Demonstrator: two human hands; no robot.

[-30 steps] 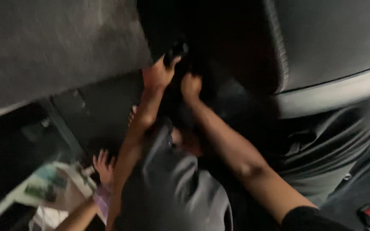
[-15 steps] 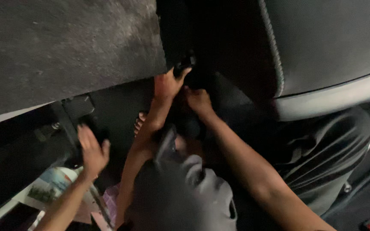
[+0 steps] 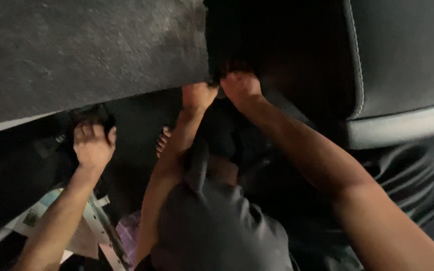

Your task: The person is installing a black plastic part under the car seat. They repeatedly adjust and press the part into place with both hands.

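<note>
The left hand [image 3: 197,95] and right hand [image 3: 241,85] are closed side by side on the lower edge of a dark panel [image 3: 277,55], which is seen only in shadow, its long axis running upward from the fingers. A grey carpeted panel [image 3: 86,50] lies left of them. Another person's hand [image 3: 92,145] is closed on a dark part further left, with printed paper [image 3: 41,216], white and pale blue, below it.

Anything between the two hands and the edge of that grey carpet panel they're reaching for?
Nothing visible. The left hand and right hand are both already at the carpet panel's lower right corner; their fingers disappear into the dark gap there, so the grip itself is hidden.
</note>
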